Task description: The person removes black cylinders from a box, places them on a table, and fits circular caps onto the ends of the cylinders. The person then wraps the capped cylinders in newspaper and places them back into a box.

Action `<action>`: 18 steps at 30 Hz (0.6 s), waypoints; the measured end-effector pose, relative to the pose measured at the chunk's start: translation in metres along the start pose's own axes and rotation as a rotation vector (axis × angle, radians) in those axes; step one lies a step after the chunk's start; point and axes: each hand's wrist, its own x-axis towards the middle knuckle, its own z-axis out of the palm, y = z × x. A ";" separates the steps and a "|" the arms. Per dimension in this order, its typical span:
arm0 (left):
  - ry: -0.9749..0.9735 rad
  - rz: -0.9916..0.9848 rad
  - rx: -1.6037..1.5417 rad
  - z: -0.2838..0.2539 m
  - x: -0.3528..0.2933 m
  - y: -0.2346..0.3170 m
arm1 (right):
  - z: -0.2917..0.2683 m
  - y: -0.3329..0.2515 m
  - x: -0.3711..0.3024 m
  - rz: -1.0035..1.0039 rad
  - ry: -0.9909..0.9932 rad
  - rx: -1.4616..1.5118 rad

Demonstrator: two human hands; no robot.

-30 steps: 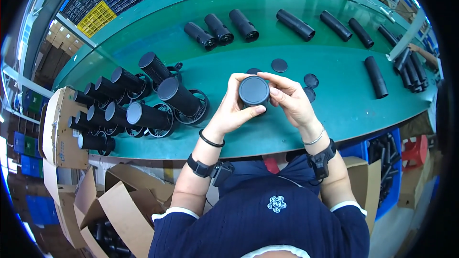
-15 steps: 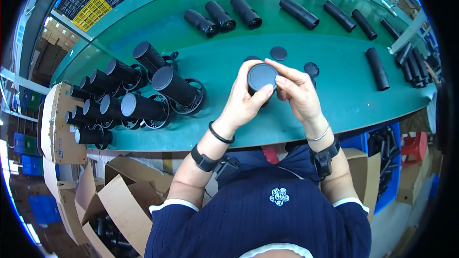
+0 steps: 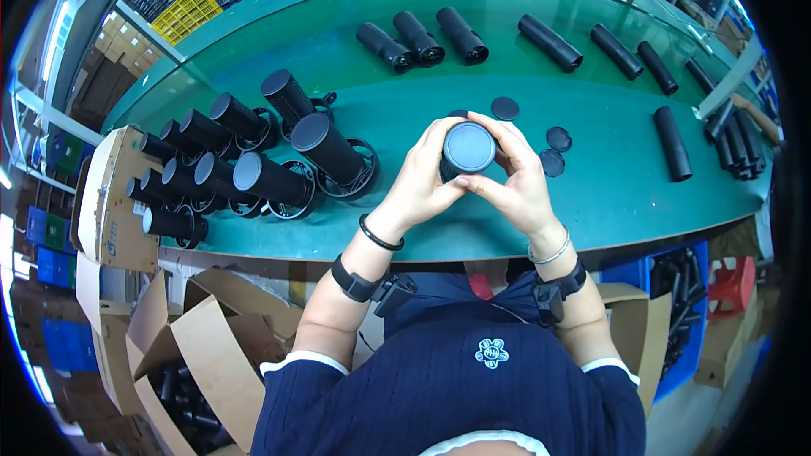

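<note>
Cap [image 3: 470, 148] faces me between left hand [image 3: 427, 179] and right hand [image 3: 521, 176], my fingers curled snugly round its sides; probably seating it, next wants even thumb pressure.

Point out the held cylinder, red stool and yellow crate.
Held cylinder [image 3: 470, 148]: head view, middle of its round top.
Red stool [image 3: 733, 282]: head view, its upper part.
Yellow crate [image 3: 187, 13]: head view, its slatted side.
</note>
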 end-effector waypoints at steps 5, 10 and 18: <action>0.050 0.017 -0.069 0.003 0.005 -0.001 | -0.002 0.001 0.001 0.013 0.008 -0.041; -0.038 0.036 -0.052 -0.010 0.022 -0.010 | -0.001 0.008 0.014 0.015 0.019 0.007; 0.032 -0.032 -0.036 -0.004 0.019 -0.036 | 0.003 0.021 0.032 0.054 0.074 -0.044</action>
